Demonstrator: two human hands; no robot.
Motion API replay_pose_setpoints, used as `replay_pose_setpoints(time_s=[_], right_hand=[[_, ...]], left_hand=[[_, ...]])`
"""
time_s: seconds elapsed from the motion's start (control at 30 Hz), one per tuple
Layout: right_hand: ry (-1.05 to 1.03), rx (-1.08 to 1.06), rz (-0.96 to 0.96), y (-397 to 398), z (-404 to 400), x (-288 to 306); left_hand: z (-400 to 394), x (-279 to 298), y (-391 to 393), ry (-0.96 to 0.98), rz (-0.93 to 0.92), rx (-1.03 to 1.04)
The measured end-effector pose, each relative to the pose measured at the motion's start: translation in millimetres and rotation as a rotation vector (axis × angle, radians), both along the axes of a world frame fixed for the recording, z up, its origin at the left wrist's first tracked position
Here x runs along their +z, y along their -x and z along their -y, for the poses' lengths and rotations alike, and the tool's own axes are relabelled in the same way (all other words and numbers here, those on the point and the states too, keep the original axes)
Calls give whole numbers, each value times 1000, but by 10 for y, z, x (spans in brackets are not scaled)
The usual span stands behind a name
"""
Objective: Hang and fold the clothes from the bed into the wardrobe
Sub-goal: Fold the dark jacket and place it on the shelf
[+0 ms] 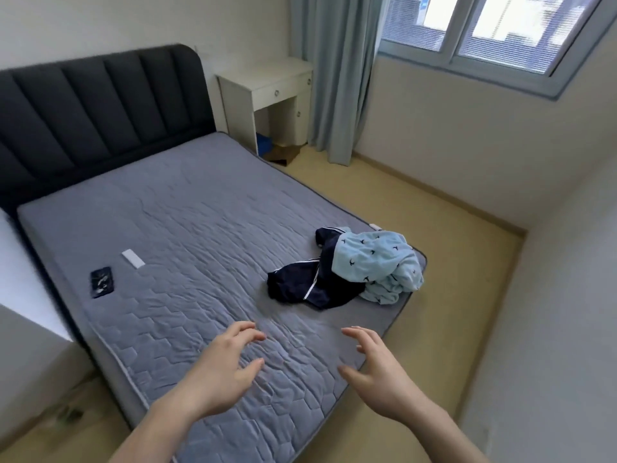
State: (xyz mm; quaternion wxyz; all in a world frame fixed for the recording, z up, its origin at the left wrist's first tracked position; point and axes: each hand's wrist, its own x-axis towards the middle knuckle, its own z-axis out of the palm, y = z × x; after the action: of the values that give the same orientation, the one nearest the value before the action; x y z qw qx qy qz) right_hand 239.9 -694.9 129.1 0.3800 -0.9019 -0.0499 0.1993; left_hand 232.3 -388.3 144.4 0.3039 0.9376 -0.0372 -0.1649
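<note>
A crumpled light blue garment (377, 262) with small dark bird prints lies near the right edge of the grey quilted bed (187, 208). A dark navy garment (314, 282) with white stripes lies partly under it, to its left. My left hand (223, 365) and my right hand (374, 369) hover over the near corner of the mattress, both with relaxed, spread fingers and holding nothing. Both hands are short of the clothes. The wardrobe is not in view.
A dark phone (101, 282) and a white remote (133, 259) lie on the left part of the mattress. A dark padded headboard (100, 105) stands behind. A white side table (267, 95), a pale curtain (337, 78) and a window (484, 31) are at the back. Beige floor (460, 262) runs along the right.
</note>
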Motion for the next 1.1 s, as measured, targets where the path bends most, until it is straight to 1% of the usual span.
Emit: replay_pose_setpoints(time_s=[0.1, 0.27, 0.43, 0.53, 0.67, 0.77, 0.9, 1.1], right_hand=[[22, 87, -48, -453, -116, -139], [81, 158, -104, -1141, -184, -457], [200, 228, -199, -1793, -154, -893], [252, 278, -229, -2224, -219, -1294], [318, 338, -282, -2825, -370, -2045], [370, 401, -301, -3299, -516, -2791], [510, 494, -375, -3792, -633, -3815], [630, 477, -415, -4324, -565, -5105]], left_hand=[[-167, -136, -219, -20, -57, 104], [-332, -645, -822, -61, -86, 192], [-247, -1176, -1334, 2, -174, 252], [-239, -1493, -1573, 19, -224, 297], [-265, -2014, -1798, -33, -296, 363], [-255, -2512, -1933, -60, -375, 415], [-121, -3282, -2127, -78, -469, 444], [190, -4334, -2449, -66, -520, 434]])
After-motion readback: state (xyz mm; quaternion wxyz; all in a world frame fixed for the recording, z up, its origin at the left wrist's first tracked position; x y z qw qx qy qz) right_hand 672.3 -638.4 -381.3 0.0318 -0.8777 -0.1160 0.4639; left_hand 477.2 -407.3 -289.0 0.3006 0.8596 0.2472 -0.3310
